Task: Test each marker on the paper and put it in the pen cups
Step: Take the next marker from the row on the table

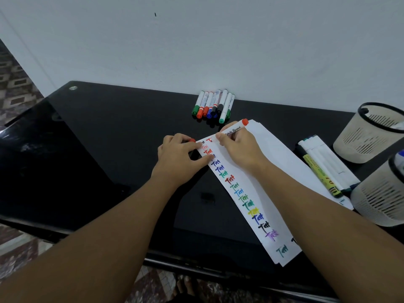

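Observation:
A white paper [258,193] lies diagonally on the black table, with a column of coloured test marks down its left side. My right hand [240,149] grips a red whiteboard marker [237,127], its tip down at the top of the paper beside a fresh red stroke. My left hand [181,158] holds the red cap [192,140] in curled fingers while its thumb and fingertips press the paper's left edge. Two beige mesh pen cups stand at the right, one further back [363,138] and one nearer [376,200].
A bundle of several capped markers [213,104] lies near the wall behind the paper. More markers, one yellow-green, [323,165] lie on the paper's right side next to the cups. The black glass table [98,138] meets a white wall; tiled floor shows at the left.

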